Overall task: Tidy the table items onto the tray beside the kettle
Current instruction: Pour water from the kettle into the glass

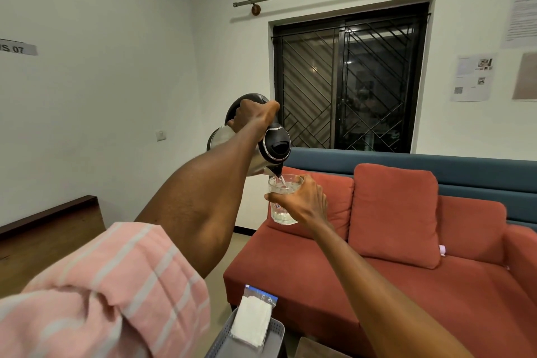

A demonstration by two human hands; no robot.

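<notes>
My left hand (252, 116) grips the black handle of a steel kettle (273, 151), which is tilted with its spout down. Water runs from the spout into a clear glass (283, 200). My right hand (305, 202) wraps around that glass from the right, holding it upright in the air just under the spout. The glass is partly filled. At the bottom edge sits a grey perforated tray (276, 331) with a white packet (251, 320) lying in it.
A red sofa (377, 285) with cushions fills the right side, below a barred dark window (348, 81). A wooden bench or table edge (49, 224) runs along the left wall. My pink striped sleeve (101, 293) covers the lower left.
</notes>
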